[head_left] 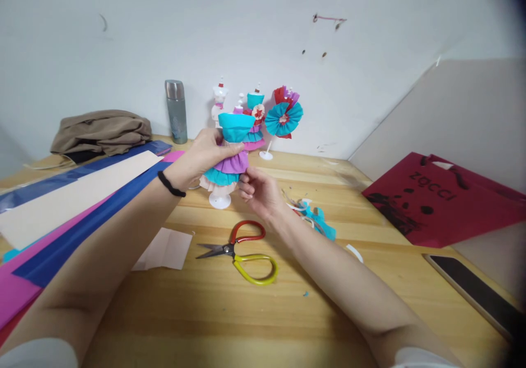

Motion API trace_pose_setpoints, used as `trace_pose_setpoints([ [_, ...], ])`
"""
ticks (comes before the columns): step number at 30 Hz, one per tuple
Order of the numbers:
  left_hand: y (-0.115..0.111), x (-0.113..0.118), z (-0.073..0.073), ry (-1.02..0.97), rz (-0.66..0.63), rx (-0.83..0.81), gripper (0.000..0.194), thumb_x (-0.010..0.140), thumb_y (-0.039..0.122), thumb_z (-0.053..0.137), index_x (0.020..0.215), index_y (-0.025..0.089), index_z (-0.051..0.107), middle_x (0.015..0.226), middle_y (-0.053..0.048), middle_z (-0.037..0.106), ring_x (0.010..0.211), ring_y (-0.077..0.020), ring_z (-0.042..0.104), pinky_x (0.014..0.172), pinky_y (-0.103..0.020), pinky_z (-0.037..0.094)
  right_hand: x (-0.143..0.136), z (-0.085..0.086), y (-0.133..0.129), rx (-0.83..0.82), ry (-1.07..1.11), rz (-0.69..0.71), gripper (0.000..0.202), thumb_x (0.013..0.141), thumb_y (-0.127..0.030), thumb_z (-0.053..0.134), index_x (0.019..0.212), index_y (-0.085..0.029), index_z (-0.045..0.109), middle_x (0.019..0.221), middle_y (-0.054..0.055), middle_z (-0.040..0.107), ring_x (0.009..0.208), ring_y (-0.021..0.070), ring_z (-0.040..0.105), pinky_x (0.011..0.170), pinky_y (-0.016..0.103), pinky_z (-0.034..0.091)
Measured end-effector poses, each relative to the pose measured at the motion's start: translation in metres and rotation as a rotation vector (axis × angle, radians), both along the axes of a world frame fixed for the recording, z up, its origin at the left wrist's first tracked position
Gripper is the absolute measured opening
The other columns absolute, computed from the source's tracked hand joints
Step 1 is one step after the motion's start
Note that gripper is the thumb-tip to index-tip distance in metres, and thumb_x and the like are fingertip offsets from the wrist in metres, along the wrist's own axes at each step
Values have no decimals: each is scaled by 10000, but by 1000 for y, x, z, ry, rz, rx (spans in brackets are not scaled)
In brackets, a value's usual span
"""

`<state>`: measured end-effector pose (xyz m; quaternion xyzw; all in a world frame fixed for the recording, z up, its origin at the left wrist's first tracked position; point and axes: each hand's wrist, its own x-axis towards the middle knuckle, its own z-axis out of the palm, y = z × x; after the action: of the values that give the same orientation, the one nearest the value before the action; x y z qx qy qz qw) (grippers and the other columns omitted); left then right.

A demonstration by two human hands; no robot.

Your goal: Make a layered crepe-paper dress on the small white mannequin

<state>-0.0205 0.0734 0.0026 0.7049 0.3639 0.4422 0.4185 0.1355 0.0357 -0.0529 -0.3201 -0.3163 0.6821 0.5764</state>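
A small dress form wears a turquoise top and a ruffled skirt of purple, turquoise and pale pink layers; its white round base shows below the hem. My left hand is closed around its waist, thumb across the front. At the skirt's right edge, my right hand pinches the purple and turquoise ruffle between thumb and fingers. Scissors with one red and one yellow handle lie spread on the table in front of the hands. Left of them is a folded pale pink paper piece.
More dressed forms stand behind, near the wall. Coloured paper sheets cover the left side, with a brown cloth and a flask beyond. Paper scraps, a red bag and a phone are on the right.
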Motion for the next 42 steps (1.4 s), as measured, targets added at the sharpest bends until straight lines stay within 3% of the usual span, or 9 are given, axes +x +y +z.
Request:
trace_pose_setpoints([
  [4,-2,1,2,32,3,7,404,796,471,777,998,124,732,941,-101,747,930,-321,717,738,-420,573,1,1,3,-10,2,-29,291,820,-278,669,644,-189,456,537,-75,431,398,31,222,370,156,192],
  [8,-5,3,3,30,16,6,417,777,478,786,990,124,728,934,-101,749,909,-314,715,745,-427,569,1,-2,6,-12,-53,-51,327,778,-264,719,625,-189,440,517,-91,398,395,23,207,367,153,160],
  [14,-2,0,4,-9,0,-1,341,774,442,791,916,140,718,913,-94,743,940,-321,711,784,-443,571,4,-10,9,13,-122,-115,200,738,-286,702,673,-172,552,500,-89,394,369,29,236,364,183,145],
  [20,0,-6,9,62,-37,7,352,764,474,781,906,156,728,924,-101,741,950,-311,709,813,-438,572,10,-9,11,133,-186,-342,199,694,-314,730,673,-186,580,490,-85,420,393,32,307,401,192,174],
  [24,2,-9,11,42,-74,54,399,768,421,769,1080,180,707,998,-81,748,978,-282,702,841,-403,560,7,-7,4,318,-311,-425,203,690,-337,746,692,-213,584,523,-80,447,424,50,335,429,214,221],
  [26,2,-10,12,55,-89,90,402,776,418,758,1091,175,703,994,-81,745,958,-274,698,831,-395,548,5,-7,1,410,-393,-429,159,708,-328,733,753,-226,620,568,-71,488,457,67,374,460,230,282],
  [30,1,-10,12,149,-53,155,344,797,450,731,930,134,711,889,-86,714,840,-238,659,743,-363,499,4,-4,-4,543,-548,-478,158,739,-270,713,892,-237,689,719,-33,584,605,105,497,612,268,436],
  [37,3,-9,14,351,94,308,383,793,513,711,830,133,676,754,-26,633,720,-156,541,630,-292,388,7,-4,-5,782,-796,-522,325,797,-230,658,1118,-268,691,1057,39,724,938,192,646,770,344,524],
  [42,1,-15,20,366,-36,281,370,817,509,686,848,140,696,763,-31,650,729,-160,563,645,-272,401,8,-9,-3,896,-846,-522,433,833,-204,603,1258,-279,632,1163,56,733,1036,214,675,801,383,556],
])
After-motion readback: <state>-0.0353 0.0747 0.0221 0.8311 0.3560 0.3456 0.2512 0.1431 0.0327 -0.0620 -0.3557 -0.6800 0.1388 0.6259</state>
